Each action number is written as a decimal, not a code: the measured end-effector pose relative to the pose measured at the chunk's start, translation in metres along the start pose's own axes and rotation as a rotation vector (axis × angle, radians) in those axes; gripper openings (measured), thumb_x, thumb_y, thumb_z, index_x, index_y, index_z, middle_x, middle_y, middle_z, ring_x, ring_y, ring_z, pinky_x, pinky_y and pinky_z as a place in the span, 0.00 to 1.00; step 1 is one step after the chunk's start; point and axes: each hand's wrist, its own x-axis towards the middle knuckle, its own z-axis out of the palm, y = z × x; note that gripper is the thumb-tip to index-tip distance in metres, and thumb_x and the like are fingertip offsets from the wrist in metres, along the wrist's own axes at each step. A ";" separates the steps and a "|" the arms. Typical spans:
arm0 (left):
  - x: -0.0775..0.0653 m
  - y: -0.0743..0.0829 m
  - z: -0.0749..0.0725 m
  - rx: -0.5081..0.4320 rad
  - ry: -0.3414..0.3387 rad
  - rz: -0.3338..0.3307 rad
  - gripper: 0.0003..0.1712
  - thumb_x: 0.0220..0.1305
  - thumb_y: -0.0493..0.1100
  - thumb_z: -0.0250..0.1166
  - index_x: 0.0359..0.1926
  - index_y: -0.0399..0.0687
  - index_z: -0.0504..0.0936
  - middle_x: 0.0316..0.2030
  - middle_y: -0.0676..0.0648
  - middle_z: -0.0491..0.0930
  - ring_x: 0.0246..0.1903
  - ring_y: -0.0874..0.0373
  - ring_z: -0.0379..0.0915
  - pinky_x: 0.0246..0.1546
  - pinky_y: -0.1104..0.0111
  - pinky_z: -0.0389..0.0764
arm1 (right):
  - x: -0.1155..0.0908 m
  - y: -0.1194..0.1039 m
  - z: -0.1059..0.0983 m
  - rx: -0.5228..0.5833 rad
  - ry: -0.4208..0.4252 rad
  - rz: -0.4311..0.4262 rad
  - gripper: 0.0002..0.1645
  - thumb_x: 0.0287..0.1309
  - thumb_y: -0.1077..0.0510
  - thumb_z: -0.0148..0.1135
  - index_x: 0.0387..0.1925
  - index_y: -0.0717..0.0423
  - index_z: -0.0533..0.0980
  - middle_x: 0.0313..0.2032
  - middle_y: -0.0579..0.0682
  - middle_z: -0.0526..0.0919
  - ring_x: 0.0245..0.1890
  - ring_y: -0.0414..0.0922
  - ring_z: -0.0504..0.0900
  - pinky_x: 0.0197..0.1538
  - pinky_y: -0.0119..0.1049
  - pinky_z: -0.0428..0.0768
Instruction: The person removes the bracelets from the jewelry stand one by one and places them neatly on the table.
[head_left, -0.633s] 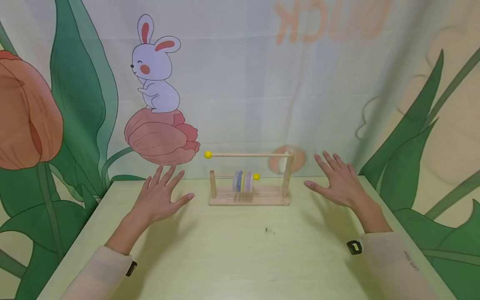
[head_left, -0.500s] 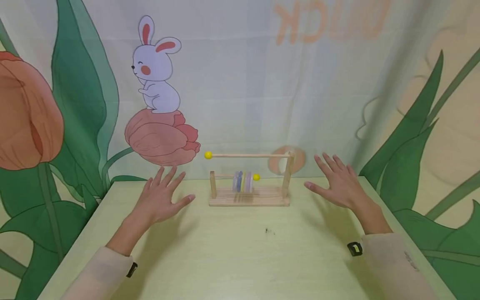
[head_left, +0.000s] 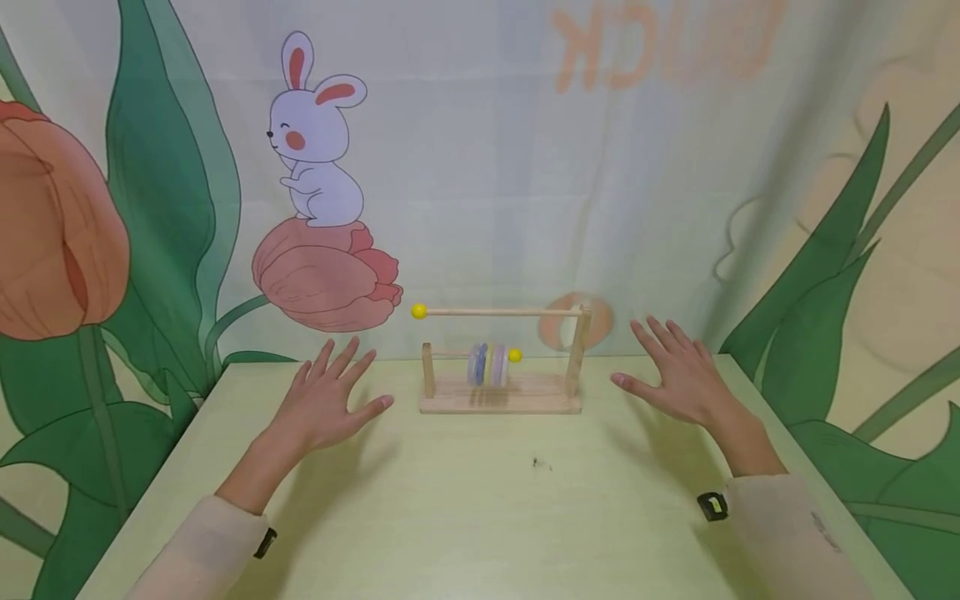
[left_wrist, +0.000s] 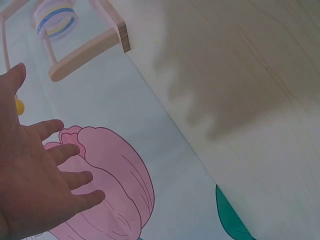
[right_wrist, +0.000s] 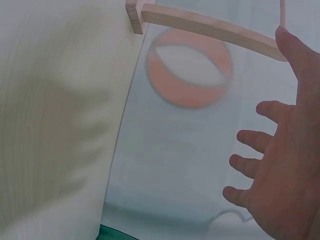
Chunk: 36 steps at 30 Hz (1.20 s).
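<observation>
A small wooden stand (head_left: 457,406) sits near the far edge of the table, with a short post at its left end and a taller one at its right. Several pastel rings (head_left: 480,367) hang together on its lower rod, beside a yellow ball (head_left: 515,356). Along the top runs a second rod (head_left: 502,312), tipped at the left by another yellow ball (head_left: 419,311). To the left of the stand hovers my left hand (head_left: 322,408), fingers spread. My right hand (head_left: 686,387) is held up likewise on the right side. Neither hand touches anything.
The pale table (head_left: 450,517) carries a small dark mark (head_left: 537,462) in front of the stand. Behind it hangs a printed curtain (head_left: 465,167) with a rabbit and tulips. Each sleeve has a black band (head_left: 712,505) at the cuff.
Both hands keep nearly the same pose, with the right one slightly lower in view. The whole scene has shifted a little to the right. The stand and rings look unchanged.
</observation>
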 end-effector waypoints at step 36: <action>-0.005 0.009 -0.009 -0.019 0.016 0.024 0.55 0.68 0.78 0.57 0.84 0.52 0.59 0.84 0.39 0.47 0.82 0.31 0.34 0.76 0.30 0.44 | -0.010 -0.015 -0.022 -0.011 -0.002 -0.039 0.61 0.67 0.26 0.60 0.85 0.52 0.49 0.81 0.65 0.54 0.80 0.70 0.50 0.73 0.77 0.52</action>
